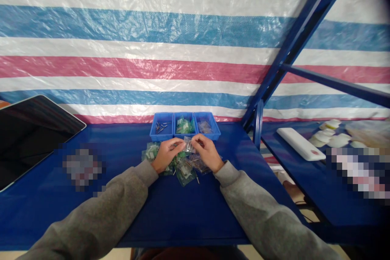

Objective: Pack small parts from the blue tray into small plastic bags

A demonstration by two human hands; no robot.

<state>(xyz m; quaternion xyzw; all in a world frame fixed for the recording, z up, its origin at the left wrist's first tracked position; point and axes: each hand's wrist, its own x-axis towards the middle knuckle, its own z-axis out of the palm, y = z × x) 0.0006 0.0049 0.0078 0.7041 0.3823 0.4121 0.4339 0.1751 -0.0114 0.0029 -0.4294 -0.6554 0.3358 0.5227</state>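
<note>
Between my two hands is a small clear plastic bag (pixel 188 144), pinched from both sides just in front of the bins. My left hand (pixel 169 152) has thumb and forefinger together at the bag's left edge. On the opposite edge, the fingers of my right hand (pixel 207 152) are closed. What lies inside the bag is too small to make out. Beneath and around the hands spreads a pile of small bags, some greenish (pixel 185 173), others clear (pixel 198 163). A thin metal pin (pixel 198 179) lies at the pile's front.
Behind my hands stand three joined blue bins: metal pins in the left bin (pixel 161 137), greenish bags in the middle, clear bags in the right bin (pixel 215 130). A dark-screened panel (pixel 36 138) lies left. Blue metal posts (pixel 258 126) rise right, before another table with a white box (pixel 300 144).
</note>
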